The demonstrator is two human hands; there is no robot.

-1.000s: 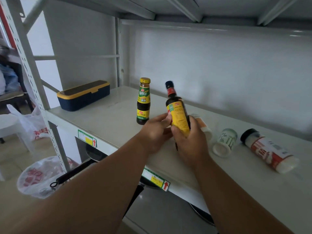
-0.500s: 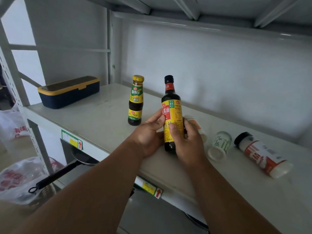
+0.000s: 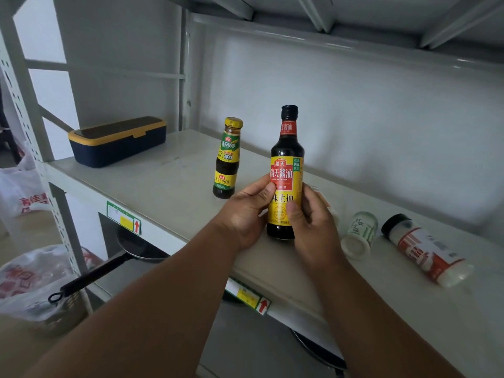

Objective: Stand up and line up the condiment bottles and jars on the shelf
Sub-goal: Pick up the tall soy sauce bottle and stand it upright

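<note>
A tall dark soy sauce bottle (image 3: 287, 165) with a yellow and red label stands upright on the white shelf (image 3: 163, 184). My left hand (image 3: 242, 214) and my right hand (image 3: 313, 225) grip its lower half from both sides. A shorter dark bottle with a yellow cap (image 3: 228, 158) stands upright just to the left. To the right, a small white jar (image 3: 360, 233) and a jar with a black cap and red label (image 3: 425, 249) lie on their sides. Another item lies mostly hidden behind my right hand.
A navy box with a yellow rim (image 3: 117, 140) sits at the shelf's far left. A black frying pan (image 3: 109, 263) rests on the lower shelf, handle sticking out. Plastic bags (image 3: 30, 279) lie on the floor to the left. The upper shelf overhangs.
The soy sauce bottle went from tilted in my hands to upright on the shelf. Both hands stayed on it. The view shifted slightly.
</note>
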